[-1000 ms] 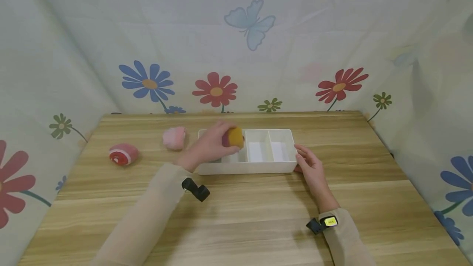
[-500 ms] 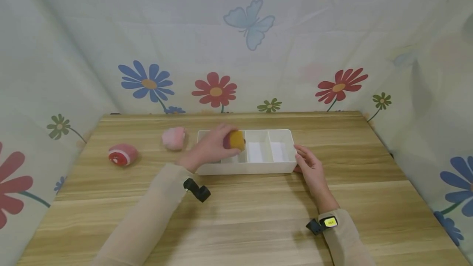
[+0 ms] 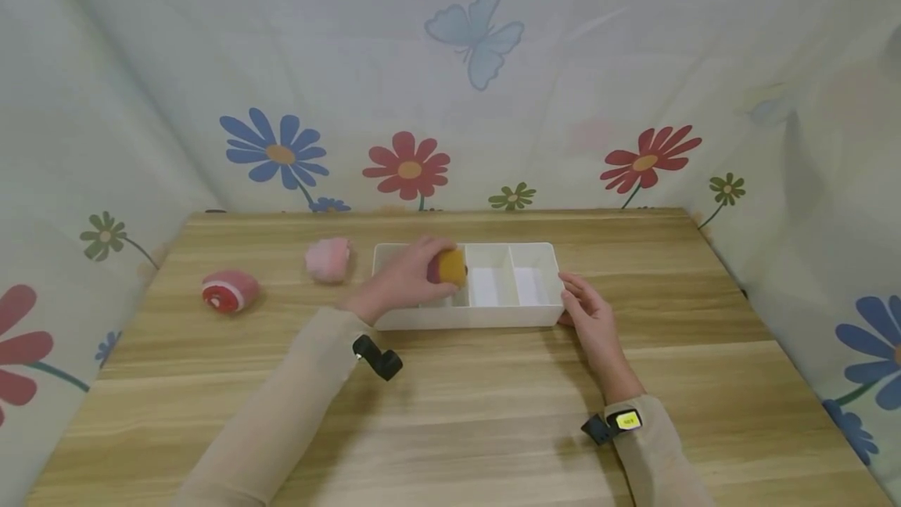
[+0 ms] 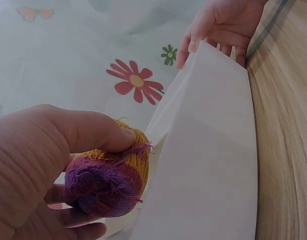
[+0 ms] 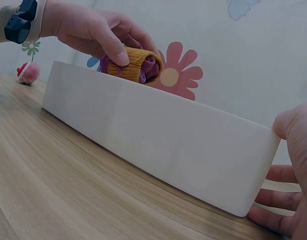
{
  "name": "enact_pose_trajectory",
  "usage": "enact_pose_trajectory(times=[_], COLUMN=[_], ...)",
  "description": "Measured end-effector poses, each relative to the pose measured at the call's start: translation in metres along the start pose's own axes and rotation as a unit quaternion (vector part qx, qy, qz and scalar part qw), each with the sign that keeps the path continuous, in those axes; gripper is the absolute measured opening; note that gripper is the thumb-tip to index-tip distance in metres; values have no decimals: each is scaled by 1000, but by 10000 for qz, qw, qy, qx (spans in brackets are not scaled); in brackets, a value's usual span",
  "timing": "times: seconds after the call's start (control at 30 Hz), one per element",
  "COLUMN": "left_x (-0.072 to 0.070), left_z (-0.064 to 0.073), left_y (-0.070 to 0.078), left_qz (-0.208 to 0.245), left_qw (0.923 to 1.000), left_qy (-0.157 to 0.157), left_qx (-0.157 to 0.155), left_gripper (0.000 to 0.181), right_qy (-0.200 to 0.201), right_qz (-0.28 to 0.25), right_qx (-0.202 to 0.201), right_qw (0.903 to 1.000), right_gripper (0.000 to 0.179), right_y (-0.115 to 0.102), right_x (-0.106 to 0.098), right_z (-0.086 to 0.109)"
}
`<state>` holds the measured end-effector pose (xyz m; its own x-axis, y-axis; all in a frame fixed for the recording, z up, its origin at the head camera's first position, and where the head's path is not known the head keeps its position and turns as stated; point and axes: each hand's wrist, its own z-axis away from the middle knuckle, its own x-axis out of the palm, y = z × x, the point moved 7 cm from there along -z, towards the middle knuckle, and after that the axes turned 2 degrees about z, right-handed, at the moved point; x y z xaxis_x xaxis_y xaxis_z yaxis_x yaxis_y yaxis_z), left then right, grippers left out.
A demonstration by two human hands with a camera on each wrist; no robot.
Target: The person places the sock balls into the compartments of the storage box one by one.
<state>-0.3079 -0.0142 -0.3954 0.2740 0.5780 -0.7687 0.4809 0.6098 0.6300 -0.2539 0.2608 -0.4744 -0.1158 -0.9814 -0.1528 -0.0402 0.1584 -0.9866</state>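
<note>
My left hand (image 3: 401, 280) pinches a rolled-up pair of socks (image 3: 450, 267), purple with a mustard-yellow cuff, between thumb and fingers. In the left wrist view, the thumb lies across the mustard band of the socks (image 4: 111, 185). The bundle is over a white divided box (image 3: 468, 318), at its left-middle compartments. From the right wrist view, it sits at about the height of the front wall's rim. At the box's right end, my right hand (image 3: 594, 323) holds the corner, thumb by the rim and fingers against the end wall (image 5: 276, 200). My left arm hides the leftmost compartment partly.
Left of the box, a pale pink rolled sock bundle (image 3: 328, 260) lies on the wooden table (image 3: 457, 413). Farther left is a pink bundle with a red-and-white end (image 3: 231, 292). A flowered curtain (image 3: 535, 131) surrounds the table's back and sides.
My left hand has shifted very slightly right with the sock bundle. My right hand keeps its place on the box, and the whole view has tilted a little.
</note>
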Motion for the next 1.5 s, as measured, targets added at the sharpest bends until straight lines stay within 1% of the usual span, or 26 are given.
enact_pose_trajectory(times=[0.1, 0.27, 0.37, 0.47, 0.63, 0.73, 0.93, 1.07, 1.17, 1.27, 1.33, 1.5], left_x=[1, 4, 5, 4, 1, -2, -12, -19, -25, -29, -32, -38], left_z=[-1, -2, -1, 1, 4, 7, 15, 19, 22, 23, 23, 27], left_y=[-1, 1, 1, 0, -1, -5, -12, -16, -16, -15, -17, -27], left_qz=[-118, -271, -254, -140, -75, -92, 20, -45, -153, -210, -241, -35], left_qw=[9999, 9991, 9991, 9993, 9995, 9997, 9999, 9999, 9998, 9996, 9995, 9995], left_qy=[-16, -122, -178, -205, -169, -115, 43, 91, 113, 153, 199, 277], left_qx=[45, 289, 296, 263, 274, 218, 126, -47, -71, 54, 77, -116], left_gripper=[56, 46, 42, 42, 41, 41, 42, 44, 44, 44, 44, 47], right_qy=[3, 28, 48, 54, 53, 61, 68, 43, 35, 50, 57, 61], right_qz=[-26, -54, -37, -26, 7, 23, 43, 58, 38, 18, 9, -55], right_qx=[-9, -52, -50, -40, -20, -12, -19, -32, -33, -27, -41, -100], right_qw=[10000, 10000, 10000, 10000, 10000, 10000, 10000, 10000, 10000, 10000, 10000, 9999], right_gripper=[41, 41, 41, 40, 40, 40, 40, 41, 42, 42, 42, 42], right_y=[-1, -3, -3, -3, -3, -3, -1, -1, -1, -1, -1, -3], right_x=[1, 2, 2, 1, 1, 0, -1, -1, -1, -1, -1, 1], right_z=[0, 1, 2, 2, 1, 1, 0, 0, 0, 0, 1, 1])
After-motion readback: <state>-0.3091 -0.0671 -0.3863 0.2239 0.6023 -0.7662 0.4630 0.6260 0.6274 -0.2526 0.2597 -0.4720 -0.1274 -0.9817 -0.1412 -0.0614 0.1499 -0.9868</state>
